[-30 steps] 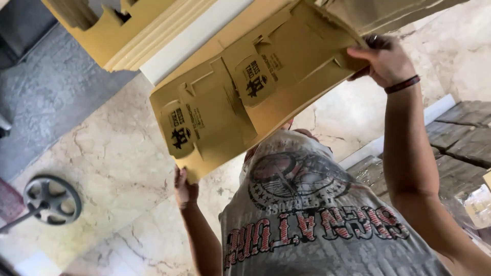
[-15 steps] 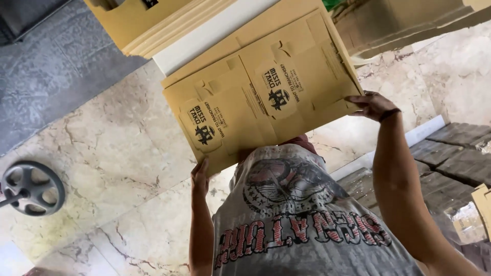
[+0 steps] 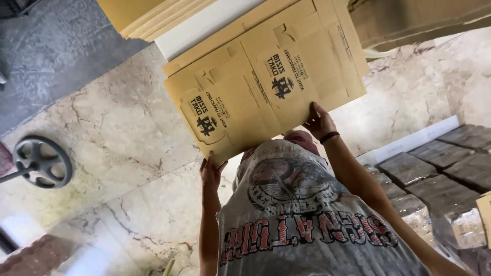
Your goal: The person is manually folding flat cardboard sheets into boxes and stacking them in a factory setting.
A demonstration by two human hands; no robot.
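Note:
I look down over my grey printed shirt at a flat brown cardboard box blank (image 3: 266, 92) with black printed logos. I hold it out in front of me over the floor. My left hand (image 3: 211, 171) grips its near left corner from below. My right hand (image 3: 319, 122), with a dark band on the wrist, grips the near edge further right. The blank is tilted, with its far end towards the upper right.
A stack of flat cardboard (image 3: 148, 15) lies at the top left beside a white strip (image 3: 204, 28). More cardboard (image 3: 424, 20) is at the top right. A black wheel (image 3: 41, 161) stands on the marble floor (image 3: 117, 128) at left. Dark wrapped packs (image 3: 450, 168) lie at right.
My right hand has slid from the blank's far edge down to its near edge. The blank has swung flatter and shifted right, and my left hand stays at the corner.

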